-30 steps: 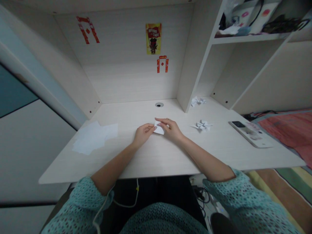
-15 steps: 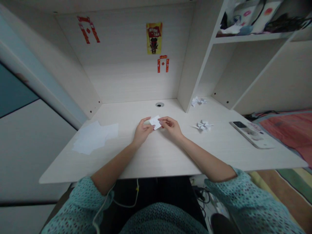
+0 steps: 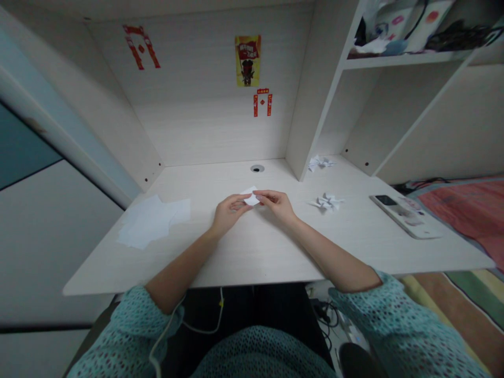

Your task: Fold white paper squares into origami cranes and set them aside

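Taking the round cable hole [image 3: 257,168] as our mark, we see thin white sheets [image 3: 149,223] to its left and nearer us, lying flat on the counter [image 3: 236,252] and, as we judge, unworked. Next, in front of the hole and a little left of it, comes our left hand [image 3: 226,216], its fingers curled around one side of a small white paper [image 3: 252,200], thumb and forefinger slightly parted with the paper held between them. The paper sits straight in front of the hole and seems bent, so we judge its folding only partly done; which creases it has, we cannot tell. In front of the hole and to its right, our right hand [image 3: 277,205] pinches the paper's other side, thumb and forefinger nearly together. Well right of the hole, we see a farther paper cluster [image 3: 322,163] about level with it and a nearer paper cluster [image 3: 327,202] closer to us; both look fully folded, so we count them as done and the flat sheets as left
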The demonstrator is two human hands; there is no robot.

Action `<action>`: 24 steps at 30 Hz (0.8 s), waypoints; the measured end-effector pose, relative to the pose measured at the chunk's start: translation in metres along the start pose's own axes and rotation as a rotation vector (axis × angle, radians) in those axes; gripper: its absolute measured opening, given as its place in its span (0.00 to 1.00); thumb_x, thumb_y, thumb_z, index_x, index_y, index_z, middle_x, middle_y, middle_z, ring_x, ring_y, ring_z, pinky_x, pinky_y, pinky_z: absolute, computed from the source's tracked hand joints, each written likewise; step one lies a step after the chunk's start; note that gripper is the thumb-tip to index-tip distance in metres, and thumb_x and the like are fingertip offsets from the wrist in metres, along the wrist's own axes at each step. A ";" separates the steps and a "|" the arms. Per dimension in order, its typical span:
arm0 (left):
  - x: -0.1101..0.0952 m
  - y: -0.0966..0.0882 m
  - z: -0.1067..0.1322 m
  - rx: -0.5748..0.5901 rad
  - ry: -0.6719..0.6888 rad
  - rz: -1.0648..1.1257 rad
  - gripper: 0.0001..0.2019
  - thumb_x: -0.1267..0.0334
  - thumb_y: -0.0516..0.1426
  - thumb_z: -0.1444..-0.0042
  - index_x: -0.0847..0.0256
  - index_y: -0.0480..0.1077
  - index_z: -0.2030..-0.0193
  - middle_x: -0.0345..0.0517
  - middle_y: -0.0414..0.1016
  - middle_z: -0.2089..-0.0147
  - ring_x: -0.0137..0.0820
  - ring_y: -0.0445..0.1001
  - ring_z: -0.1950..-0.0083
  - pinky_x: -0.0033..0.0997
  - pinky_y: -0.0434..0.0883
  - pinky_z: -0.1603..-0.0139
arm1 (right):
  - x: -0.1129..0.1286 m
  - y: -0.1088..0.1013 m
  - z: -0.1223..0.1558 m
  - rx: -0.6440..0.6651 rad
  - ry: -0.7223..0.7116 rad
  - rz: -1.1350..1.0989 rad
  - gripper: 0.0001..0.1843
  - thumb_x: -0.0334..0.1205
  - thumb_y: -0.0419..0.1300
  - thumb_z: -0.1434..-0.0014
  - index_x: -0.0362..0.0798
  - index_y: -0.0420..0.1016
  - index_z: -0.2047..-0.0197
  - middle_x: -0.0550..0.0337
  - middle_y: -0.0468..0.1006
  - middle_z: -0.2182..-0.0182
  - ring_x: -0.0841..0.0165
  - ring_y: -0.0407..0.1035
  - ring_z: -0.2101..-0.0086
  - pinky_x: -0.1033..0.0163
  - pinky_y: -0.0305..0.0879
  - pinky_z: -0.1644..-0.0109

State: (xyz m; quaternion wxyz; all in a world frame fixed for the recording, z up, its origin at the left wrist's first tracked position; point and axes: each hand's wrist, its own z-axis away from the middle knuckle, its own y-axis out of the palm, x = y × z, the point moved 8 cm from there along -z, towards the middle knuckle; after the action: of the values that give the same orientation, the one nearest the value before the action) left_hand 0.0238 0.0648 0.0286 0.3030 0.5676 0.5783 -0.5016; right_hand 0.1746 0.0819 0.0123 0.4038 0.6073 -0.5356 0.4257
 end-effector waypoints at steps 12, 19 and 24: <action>0.014 -0.005 -0.003 -0.070 -0.127 0.171 0.15 0.59 0.61 0.53 0.62 0.75 0.59 0.47 0.78 0.61 0.33 0.74 0.59 0.30 0.68 0.55 | 0.023 0.010 0.010 0.050 -0.186 0.251 0.15 0.47 0.63 0.51 0.53 0.79 0.60 0.55 0.78 0.64 0.65 0.70 0.64 0.60 0.65 0.61; 0.016 -0.012 0.001 -0.205 -0.132 0.142 0.12 0.58 0.61 0.53 0.61 0.77 0.63 0.46 0.78 0.63 0.33 0.74 0.60 0.30 0.68 0.58 | 0.019 0.010 0.013 -0.011 -0.163 0.215 0.12 0.48 0.64 0.52 0.54 0.80 0.64 0.55 0.80 0.65 0.64 0.71 0.65 0.59 0.65 0.61; 0.020 -0.006 0.000 -0.154 -0.131 0.199 0.13 0.58 0.63 0.56 0.61 0.76 0.62 0.46 0.78 0.60 0.31 0.74 0.61 0.31 0.68 0.56 | 0.010 0.005 0.009 -0.048 -0.058 0.091 0.11 0.47 0.66 0.55 0.51 0.81 0.68 0.55 0.80 0.67 0.63 0.73 0.66 0.59 0.66 0.61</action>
State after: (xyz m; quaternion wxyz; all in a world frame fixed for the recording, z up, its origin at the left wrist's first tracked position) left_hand 0.0148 0.0727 0.0119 0.4310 0.5631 0.5350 -0.4592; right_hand 0.1710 0.0694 0.0189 0.3829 0.5846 -0.5842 0.4127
